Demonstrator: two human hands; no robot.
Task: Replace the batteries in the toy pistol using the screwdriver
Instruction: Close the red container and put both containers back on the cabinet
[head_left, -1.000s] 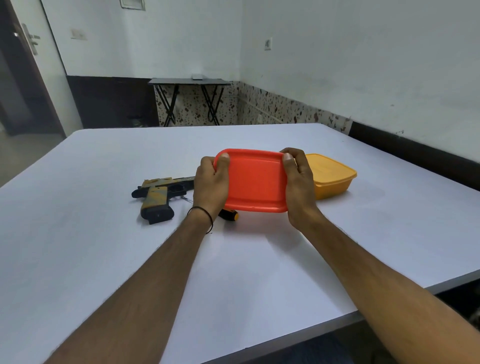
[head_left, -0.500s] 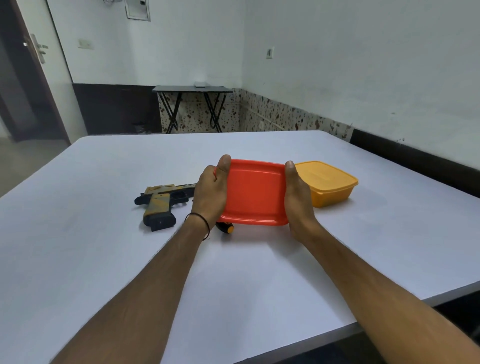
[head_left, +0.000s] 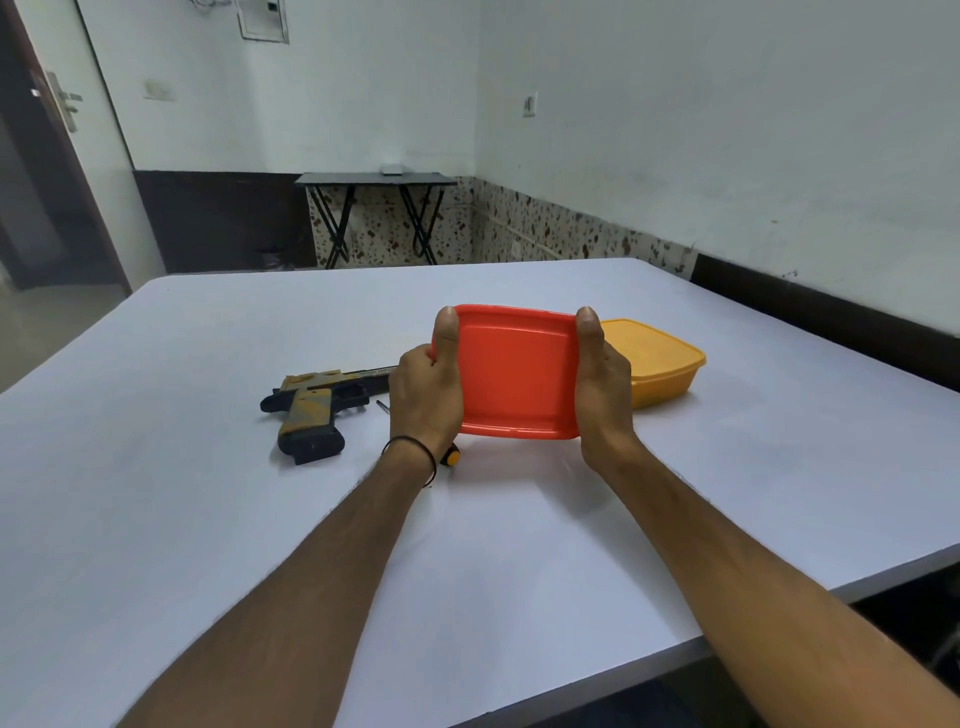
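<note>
Both our hands are on the red box (head_left: 517, 374). Our left hand (head_left: 426, 395) grips its left edge, thumb laid up along the top face and fingers wrapped round behind. Our right hand (head_left: 602, 384) does the same on the right edge. So both are curled tight on the box and hold nothing else. The box is tipped so its lid faces us, and there's a shadow on the bench (head_left: 208, 467) just under it. A thin black band (head_left: 415, 452) sits on our left wrist.

The screwdriver (head_left: 450, 457) lies on the bench, mostly hidden behind our left hand. Its yellow-and-black handle end peeks out at about 7 o'clock from the box, and the metal tip shows on the far side of the hand.

The toy pistol (head_left: 317, 405) lies flat on its side at 9 o'clock from the box. It's black with worn tan paint, grip pointing toward us, barrel running right behind our left hand. Neither hand touches it.

A yellow box (head_left: 660, 358) with its lid on sits at 2 o'clock from the red one, just behind our right hand. We can't tell if the two boxes touch.

Across the room at 12 o'clock a small black folding table (head_left: 374, 179) stands by the wall, and a door (head_left: 31, 156) is off at 10 o'clock
</note>
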